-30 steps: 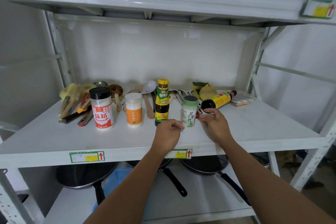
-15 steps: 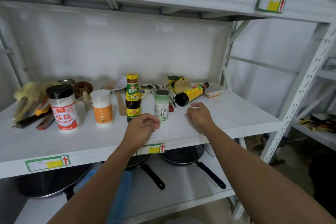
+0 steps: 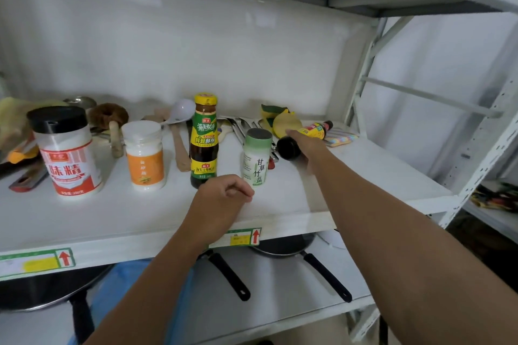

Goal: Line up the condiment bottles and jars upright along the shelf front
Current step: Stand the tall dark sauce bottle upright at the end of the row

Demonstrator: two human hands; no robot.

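The right hand (image 3: 307,148) lies over the dark body of a fallen soy sauce bottle (image 3: 311,136), fingers draped on it, but whether they have wrapped round it I cannot tell. The bottle lies on its side just under that hand, its long axis running from the round base nearest the wrist side, which points toward the shelf front and left, to the capped neck, which points away toward the back right. Just left of the hand stands a green-capped salt bottle (image 3: 256,158), upright, and the bottle's base sits close to it; beyond the hand lies a yellow sponge (image 3: 284,124). The risk, as I judge it, is that swinging the bottle up to stand sweeps its base into the salt bottle and tips it, or that a loose grip on the smooth round glass lets it roll away toward the back. The left hand (image 3: 224,200) rests loosely curled and holding nothing on the shelf (image 3: 140,213) near the front, just ahead of the tall oyster sauce bottle (image 3: 204,140). Farther left stand an orange-labelled jar (image 3: 144,155) and a red-labelled shaker (image 3: 66,151), both upright
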